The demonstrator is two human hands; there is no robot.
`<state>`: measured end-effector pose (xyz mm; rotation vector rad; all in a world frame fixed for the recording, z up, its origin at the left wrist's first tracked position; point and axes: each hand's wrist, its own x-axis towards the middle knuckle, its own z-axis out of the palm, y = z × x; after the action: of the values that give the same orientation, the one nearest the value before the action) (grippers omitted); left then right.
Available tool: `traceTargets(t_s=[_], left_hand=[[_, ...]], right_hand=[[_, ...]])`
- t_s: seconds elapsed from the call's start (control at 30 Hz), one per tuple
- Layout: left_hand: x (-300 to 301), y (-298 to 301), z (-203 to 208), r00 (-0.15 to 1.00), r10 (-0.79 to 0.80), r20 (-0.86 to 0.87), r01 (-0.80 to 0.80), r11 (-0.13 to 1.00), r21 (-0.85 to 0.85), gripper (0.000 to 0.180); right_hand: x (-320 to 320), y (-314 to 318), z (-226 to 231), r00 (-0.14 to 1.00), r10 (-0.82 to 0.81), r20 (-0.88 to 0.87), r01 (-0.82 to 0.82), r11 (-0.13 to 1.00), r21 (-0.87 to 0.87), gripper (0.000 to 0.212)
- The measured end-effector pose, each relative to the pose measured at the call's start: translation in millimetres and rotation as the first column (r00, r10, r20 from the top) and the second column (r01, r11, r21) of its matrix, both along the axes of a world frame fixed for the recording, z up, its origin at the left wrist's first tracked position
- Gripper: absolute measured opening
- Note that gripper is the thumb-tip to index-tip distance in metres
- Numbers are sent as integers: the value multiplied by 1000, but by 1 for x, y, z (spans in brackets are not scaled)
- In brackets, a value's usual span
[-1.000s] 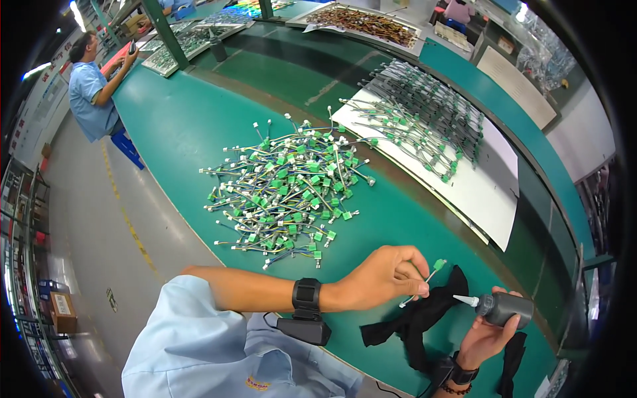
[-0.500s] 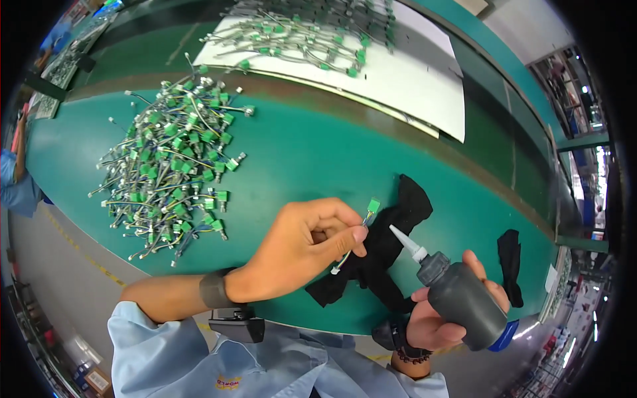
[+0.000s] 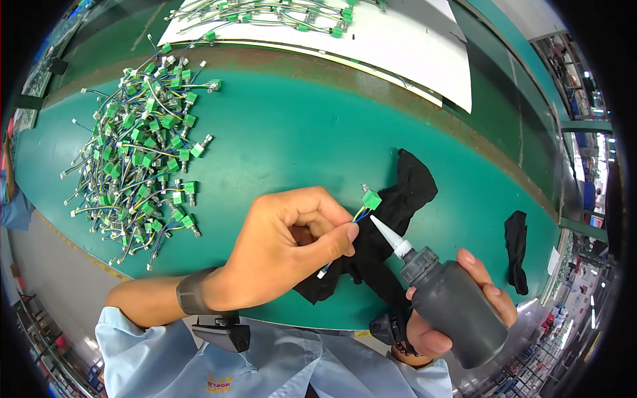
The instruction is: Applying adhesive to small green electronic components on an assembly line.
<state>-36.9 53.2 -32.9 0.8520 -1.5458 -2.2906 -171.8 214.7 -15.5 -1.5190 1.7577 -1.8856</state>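
Note:
Thumb and fingers of my left hand (image 3: 292, 242) pinch the wires of a small wire harness (image 3: 371, 199). Its green connector block, with a metal end, points up past my fingertips, and a white plug hangs below them. My right hand (image 3: 424, 325) is wrapped round a dark grey squeeze bottle (image 3: 458, 312) with a pale tapered nozzle. The bottle leans to the left, and its nozzle tip is right by the green block's lower edge; I cannot tell if they touch. Beneath both hands a crumpled black cloth (image 3: 411, 179) lies on the green table (image 3: 279, 132).
At the left lies a big heap of similar wire harnesses (image 3: 142, 152). Beyond the table's far edge, more harnesses rest on a white board (image 3: 398, 46). Another black cloth piece (image 3: 516, 252) is at the right. A person's blue sleeve (image 3: 14, 205) shows at the far left.
The bottle's nozzle has come left to the green block. The harness has turned, so its metal end now shows. My view has shifted a little.

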Motion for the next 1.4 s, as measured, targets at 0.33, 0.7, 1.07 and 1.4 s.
traceTargets(t_s=[0.33,0.7,1.07,1.4], left_hand=[[0,-1,0,1000,2,2,-2,1000,3,9],[0,-2,2,1000,-13,25,13,1000,20,8],[0,-1,1,999,-26,38,26,1000,2,6],[1,-1,1,999,-30,33,30,999,16,6]], right_hand=[[-3,5,-5,1000,-3,-21,3,1000,0,54],[-7,15,-2,998,-7,-57,7,1000,-8,55],[-8,15,-8,995,-19,-94,17,1000,-22,57],[-12,20,-9,992,-31,-126,27,999,-35,59]])
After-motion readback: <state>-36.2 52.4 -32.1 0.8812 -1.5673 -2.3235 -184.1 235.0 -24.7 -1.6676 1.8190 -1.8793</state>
